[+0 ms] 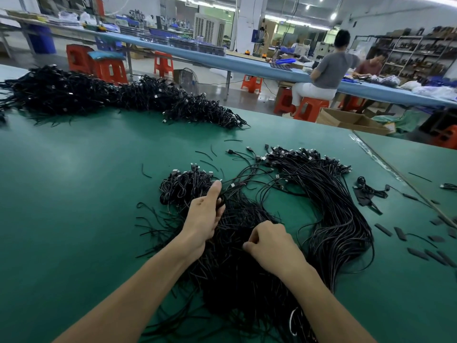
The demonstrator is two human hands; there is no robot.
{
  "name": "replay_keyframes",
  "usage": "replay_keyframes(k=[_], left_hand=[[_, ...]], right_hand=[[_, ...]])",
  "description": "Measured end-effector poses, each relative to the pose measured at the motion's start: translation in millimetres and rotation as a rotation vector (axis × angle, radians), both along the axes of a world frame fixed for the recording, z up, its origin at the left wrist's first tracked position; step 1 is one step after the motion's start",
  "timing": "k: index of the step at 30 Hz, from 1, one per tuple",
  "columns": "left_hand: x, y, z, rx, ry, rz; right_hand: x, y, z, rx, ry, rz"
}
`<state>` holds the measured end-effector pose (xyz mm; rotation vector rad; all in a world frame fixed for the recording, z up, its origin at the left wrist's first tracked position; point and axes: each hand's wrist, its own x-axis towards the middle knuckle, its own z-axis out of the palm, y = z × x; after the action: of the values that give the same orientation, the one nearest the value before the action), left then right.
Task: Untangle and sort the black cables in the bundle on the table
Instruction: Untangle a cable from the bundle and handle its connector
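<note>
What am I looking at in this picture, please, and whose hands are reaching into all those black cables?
No machine here: a person wears a camera on the head, which looks down at their own bare hands. The left hand grips a few strands of the tangled bundle on the green table. The right hand, fingers curled, seems to pinch strands of the same bundle. To the right lies a straighter sheaf, beside short black pieces. A large heap sits at the far edge.
</note>
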<state>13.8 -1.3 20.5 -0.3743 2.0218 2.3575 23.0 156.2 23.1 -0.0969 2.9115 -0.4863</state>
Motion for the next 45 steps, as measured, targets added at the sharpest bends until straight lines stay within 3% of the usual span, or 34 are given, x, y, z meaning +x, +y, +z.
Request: replay_keyframes(k=[5, 11, 21, 25, 29, 32, 37, 41, 45], left_hand=[[2.4, 1.4, 3.1, -0.044, 0.081, 0.069], [1.6, 6.3, 5.0, -0.047, 0.097, 0.037], [6.5, 5.9, 6.9, -0.124, 0.106, -0.013], [7.1, 7.3, 11.0, -0.046, 0.093, -0.060], [14.1, 12.0, 12.9, 0.037, 0.118, -0.228], [18.6, 18.4, 16.8, 0.114, 0.148, -0.327], [19.9, 20.8, 20.9, 0.168, 0.274, -0.266], [19.2, 19.5, 19.2, 0.134, 0.326, -0.139], [18.1, 22.7, 18.7, 0.104, 0.354, -0.088]], right_hand=[[-3.2, 0.3, 3.0, -0.057, -0.068, -0.025], [2.2, -5.3, 3.1, 0.022, -0.057, -0.089], [14.2, 9.4, 52.7, 0.079, 0.136, -0.061], [13.6, 26.8, 78.2, -0.146, 0.201, 0.023], [11.6, 22.2, 82.6, -0.433, 0.428, 0.088], [13.0, 11.5, 74.3, -0.383, 0.503, 0.206], [18.8, 5.2, 63.8, -0.175, 0.547, 0.427], [22.8, 5.7, 63.8, -0.189, 0.671, 0.345], [24.6, -2.8, 60.3, -0.434, 0.596, 0.173]])
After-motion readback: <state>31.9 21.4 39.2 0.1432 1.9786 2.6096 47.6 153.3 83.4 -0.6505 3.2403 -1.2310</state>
